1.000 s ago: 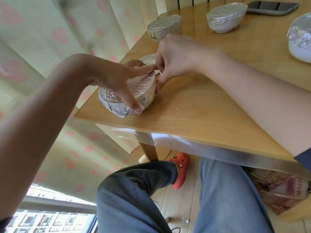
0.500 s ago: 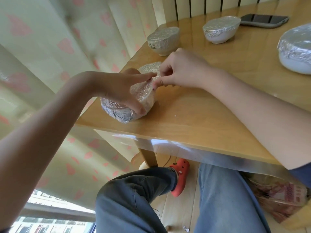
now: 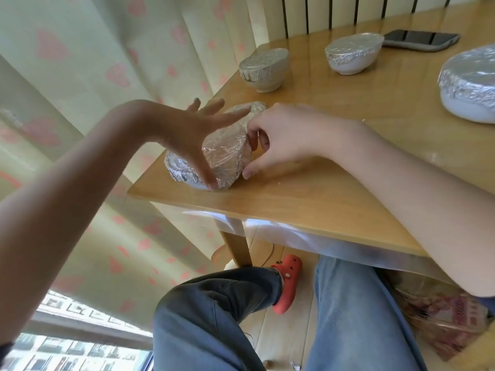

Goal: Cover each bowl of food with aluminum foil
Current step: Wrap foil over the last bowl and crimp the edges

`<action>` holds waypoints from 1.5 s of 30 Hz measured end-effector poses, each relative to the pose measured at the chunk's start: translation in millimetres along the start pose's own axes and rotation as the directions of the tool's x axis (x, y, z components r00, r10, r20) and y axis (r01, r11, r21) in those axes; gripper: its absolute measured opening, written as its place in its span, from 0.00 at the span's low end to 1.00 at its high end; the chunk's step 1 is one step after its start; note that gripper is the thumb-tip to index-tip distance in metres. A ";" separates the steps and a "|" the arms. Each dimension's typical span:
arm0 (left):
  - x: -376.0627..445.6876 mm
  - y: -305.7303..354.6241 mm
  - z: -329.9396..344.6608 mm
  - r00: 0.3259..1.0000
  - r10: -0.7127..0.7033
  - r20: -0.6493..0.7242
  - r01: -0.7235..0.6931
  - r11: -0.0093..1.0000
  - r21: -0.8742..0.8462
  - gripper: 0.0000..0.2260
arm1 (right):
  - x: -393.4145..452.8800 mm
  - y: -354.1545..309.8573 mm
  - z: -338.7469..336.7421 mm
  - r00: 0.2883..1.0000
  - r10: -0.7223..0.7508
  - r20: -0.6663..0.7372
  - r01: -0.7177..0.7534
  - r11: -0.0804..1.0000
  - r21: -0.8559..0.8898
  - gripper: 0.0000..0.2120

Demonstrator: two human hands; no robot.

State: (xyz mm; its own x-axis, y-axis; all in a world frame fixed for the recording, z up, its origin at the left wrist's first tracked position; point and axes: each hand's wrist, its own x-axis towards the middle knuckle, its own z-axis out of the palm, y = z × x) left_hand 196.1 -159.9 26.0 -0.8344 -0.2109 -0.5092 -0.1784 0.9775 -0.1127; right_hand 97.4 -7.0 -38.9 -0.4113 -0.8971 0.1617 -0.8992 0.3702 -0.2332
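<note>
The foil-wrapped bowl (image 3: 214,159) sits near the corner of the tabletop (image 3: 308,199), close to its front edge, with foil already over its top and crimped down its sides. The left hand (image 3: 192,129) spreads over the bowl with straight, splayed fingers, its thumb reaching down the near side to the foil by the base; its grip is wide open and closes on nothing. The right hand (image 3: 278,137) lies against the bowl's right side with curled fingers, and its grip seems to pinch or press the foil at the rim, though exactly what the fingertips hold is hard to tell.

Foil of this kind is light, thin and easily torn; it keeps whatever crease it is given, so it likely wants gentle pressing along the rim rather than pulling. The bowl beneath looks rigid and probably breakable, and the wrap makes it slick, so the safer hold is low on both sides, under the crimped edge.

Beyond this bowl, farther from the corner, stand a covered grey bowl (image 3: 263,69), a covered white bowl (image 3: 351,56) and a larger covered bowl (image 3: 468,87).
</note>
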 end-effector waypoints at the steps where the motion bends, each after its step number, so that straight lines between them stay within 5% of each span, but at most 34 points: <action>1: 2.0 0.3 2.0 1.000 0.018 0.006 -0.018 1.000 -0.001 0.59 | 1.3 0.1 0.9 1.000 0.005 -0.018 -0.005 1.000 -0.003 0.27; 6: 12.4 2.6 12.0 0.997 0.071 -0.036 -0.073 0.996 -0.041 0.51 | 2.9 1.4 5.2 0.997 -0.010 -0.079 0.013 0.999 0.035 0.22; 16: 11.7 3.8 16.1 0.997 0.064 -0.050 -0.065 0.998 -0.020 0.50 | 8.5 14.2 7.7 1.000 -0.009 -0.008 0.012 0.885 0.465 0.10; 39: 14.3 0.1 16.2 0.995 0.067 -0.074 -0.069 0.997 -0.023 0.51 | 28.7 31.3 25.3 0.999 0.001 -0.037 0.025 0.715 0.699 0.20; 45: 15.5 -0.5 16.5 0.996 0.065 -0.069 -0.066 0.998 -0.014 0.51 | 24.1 33.0 18.8 1.000 0.026 0.008 -0.025 0.768 0.640 0.20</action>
State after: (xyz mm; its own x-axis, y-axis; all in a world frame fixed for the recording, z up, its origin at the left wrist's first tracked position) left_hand 191.8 -163.7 4.1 -0.8781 -0.1464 -0.4555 -0.1303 0.9892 -0.0667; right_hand 60.6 -20.9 -60.7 -0.4330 -0.8892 0.1479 -0.5850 0.1524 -0.7966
